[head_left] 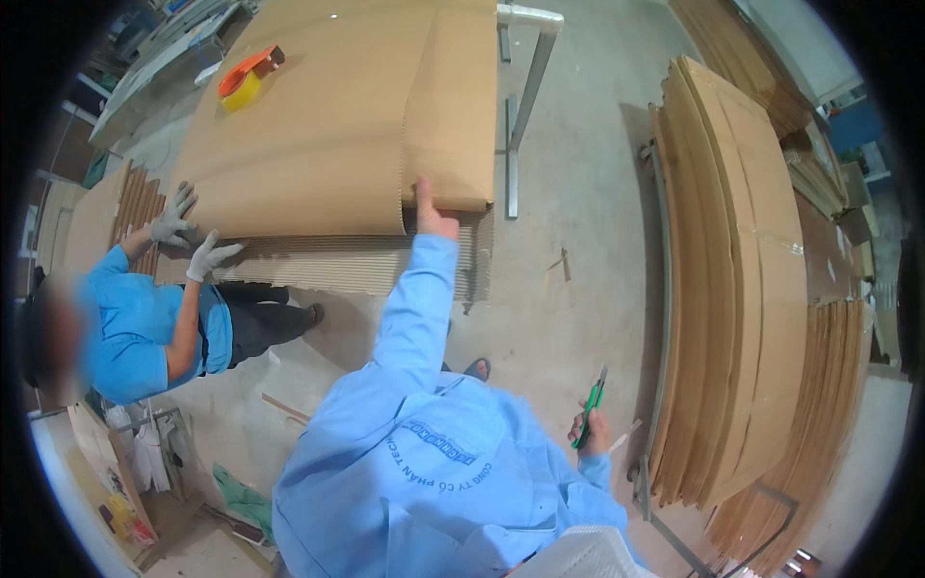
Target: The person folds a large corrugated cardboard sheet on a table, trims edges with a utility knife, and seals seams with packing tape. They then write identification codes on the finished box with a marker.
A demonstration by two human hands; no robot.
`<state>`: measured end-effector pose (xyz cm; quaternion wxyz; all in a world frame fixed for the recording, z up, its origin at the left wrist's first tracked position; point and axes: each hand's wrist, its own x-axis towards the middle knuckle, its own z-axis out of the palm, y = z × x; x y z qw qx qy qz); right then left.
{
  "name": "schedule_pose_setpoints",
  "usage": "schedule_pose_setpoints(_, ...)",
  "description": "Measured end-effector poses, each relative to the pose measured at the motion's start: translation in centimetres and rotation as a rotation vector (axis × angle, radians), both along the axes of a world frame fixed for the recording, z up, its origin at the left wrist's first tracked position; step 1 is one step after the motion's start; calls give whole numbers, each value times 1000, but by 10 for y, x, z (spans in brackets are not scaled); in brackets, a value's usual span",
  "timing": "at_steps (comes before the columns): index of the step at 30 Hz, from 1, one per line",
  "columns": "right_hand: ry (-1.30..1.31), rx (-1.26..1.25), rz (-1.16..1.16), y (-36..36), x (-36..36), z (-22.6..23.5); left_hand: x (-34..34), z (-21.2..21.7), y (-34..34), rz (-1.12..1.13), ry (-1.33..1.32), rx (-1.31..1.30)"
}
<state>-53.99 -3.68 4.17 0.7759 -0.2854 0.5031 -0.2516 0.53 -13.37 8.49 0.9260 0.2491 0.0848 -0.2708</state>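
Note:
My left hand point(438, 220) reaches out to the near edge of a large brown cardboard sheet point(318, 164) on top of a stack. Its thumb lies along the sheet's upper face, by a cut edge near the right corner; the other fingers are mostly hidden below. Under that sheet, the ribbed edges of the stacked cardboard point(356, 268) show. Down by my right side, my right hand point(594, 432) is closed around a green utility knife point(592, 409), its blade end pointing up and away from me. A tape dispenser point(252, 77), orange with a yellow roll, rests on the sheet farther off.
To the left, a co-worker point(159, 323) in a blue shirt has both gloved hands at the stack's left corner. A metal frame point(525, 96) stands by the stack's right side. Tall piles of folded cardboard point(737, 279) lean on a cart at right. Cardboard scraps point(562, 265) lie on the floor.

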Motion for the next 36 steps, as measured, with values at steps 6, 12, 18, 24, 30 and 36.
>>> schedule_pose_setpoints(6,-175,-22,-47,-3,-28,-14,11,5,-16,114,130,353)
schedule_pose_setpoints(12,-237,33,18,-65,-11,-45,14,5,-4,26,41,264)
schedule_pose_setpoints(18,181,211,88,-130,-8,-93,6,4,-8,171,36,295)
schedule_pose_setpoints(24,490,301,45,-213,-56,-108,-15,68,54,-764,-200,863)
schedule_pose_setpoints(30,411,30,252,-298,-36,-106,70,139,-24,20,-1341,1050)
schedule_pose_setpoints(36,456,120,468,-366,66,-105,114,102,-76,-62,-1597,1887)
